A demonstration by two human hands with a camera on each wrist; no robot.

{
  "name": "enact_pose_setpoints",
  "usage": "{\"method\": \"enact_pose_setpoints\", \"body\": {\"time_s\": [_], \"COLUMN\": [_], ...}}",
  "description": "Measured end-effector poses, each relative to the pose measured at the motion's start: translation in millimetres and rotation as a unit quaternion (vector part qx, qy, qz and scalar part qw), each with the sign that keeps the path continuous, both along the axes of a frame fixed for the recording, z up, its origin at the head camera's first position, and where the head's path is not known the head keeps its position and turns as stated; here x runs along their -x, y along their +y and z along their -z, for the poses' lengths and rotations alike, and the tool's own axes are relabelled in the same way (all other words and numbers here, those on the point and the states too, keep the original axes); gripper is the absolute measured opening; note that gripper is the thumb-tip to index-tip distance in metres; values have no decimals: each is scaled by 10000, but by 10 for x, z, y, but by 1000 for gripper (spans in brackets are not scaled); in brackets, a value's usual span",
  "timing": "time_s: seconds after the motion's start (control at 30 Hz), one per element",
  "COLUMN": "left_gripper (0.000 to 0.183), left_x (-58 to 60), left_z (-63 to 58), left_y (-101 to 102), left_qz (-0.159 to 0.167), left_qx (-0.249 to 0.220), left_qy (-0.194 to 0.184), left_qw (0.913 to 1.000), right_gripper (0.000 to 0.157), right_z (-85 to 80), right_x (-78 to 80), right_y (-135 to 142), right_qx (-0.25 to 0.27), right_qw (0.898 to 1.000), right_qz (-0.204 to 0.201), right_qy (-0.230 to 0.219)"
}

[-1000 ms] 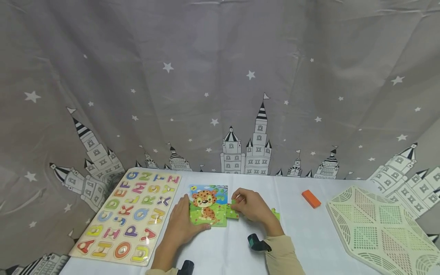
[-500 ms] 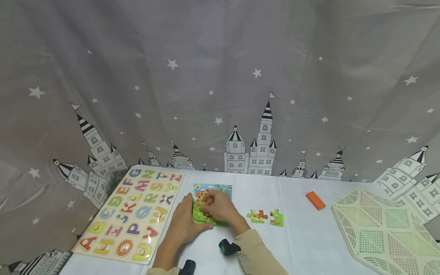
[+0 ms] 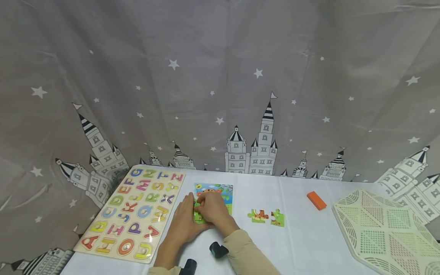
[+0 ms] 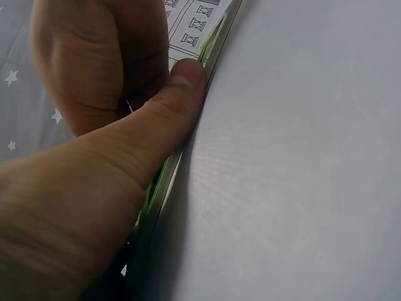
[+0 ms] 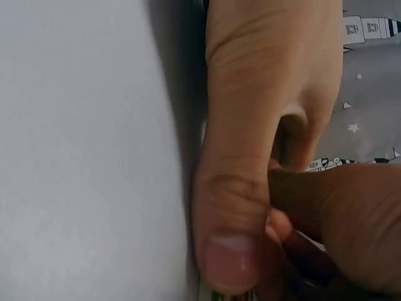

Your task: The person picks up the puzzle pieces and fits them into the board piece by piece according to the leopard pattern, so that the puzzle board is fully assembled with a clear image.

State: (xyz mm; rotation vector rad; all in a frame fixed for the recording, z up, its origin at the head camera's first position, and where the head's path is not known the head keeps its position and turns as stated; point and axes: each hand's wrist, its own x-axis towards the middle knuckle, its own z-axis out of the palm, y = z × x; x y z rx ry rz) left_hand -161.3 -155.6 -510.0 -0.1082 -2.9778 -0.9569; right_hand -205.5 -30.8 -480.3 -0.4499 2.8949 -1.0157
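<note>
A jigsaw puzzle board (image 3: 227, 193) with a leopard picture lies on the white table, its middle mostly covered by the hands. My left hand (image 3: 183, 221) rests at its near left corner, fingers straight along the left side. In the left wrist view the thumb (image 4: 169, 103) presses on the board's near edge. Over the lower left of the picture, my right hand (image 3: 214, 208) has curled fingers pinching a green puzzle piece, now almost hidden beneath them. To the right lie two loose pieces, one with leopard spots (image 3: 258, 216) and one mostly green (image 3: 277, 218).
A wooden alphabet board (image 3: 135, 214) with knobbed letters stands close to the left hand. At the right are an orange block (image 3: 316, 200) and a pale, patterned, many-sided board (image 3: 385, 225). A grey curtain (image 3: 192, 76) printed with castles rises behind the table.
The right hand carried a green piece left from beside the puzzle board onto its lower left, then sank closer to it. The left hand stayed at the corner. The view shifted slightly.
</note>
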Motion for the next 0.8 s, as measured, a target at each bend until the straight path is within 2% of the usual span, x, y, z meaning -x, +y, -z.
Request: {"method": "enact_pose_setpoints", "body": {"time_s": [0.17, 0.6, 0.7, 0.8], "left_gripper": [133, 133, 133, 132], "left_x": [5, 23, 15, 2], "left_z": [6, 26, 23, 7], "left_y": [-10, -15, -9, -5], "left_qz": [31, 30, 37, 76], "left_qx": [58, -27, -43, 22], "left_qy": [42, -100, -33, -30], "left_qw": [10000, 9999, 10000, 10000], "right_gripper": [19, 15, 15, 17], "right_z": [-7, 26, 39, 45], "right_x": [-9, 44, 39, 21], "right_y": [-13, 2, 17, 125], "right_qx": [-435, -368, -271, 167], "right_qw": [9989, 9993, 9995, 9994], "right_qz": [139, -13, -64, -291], "right_qy": [-84, 110, 121, -47]}}
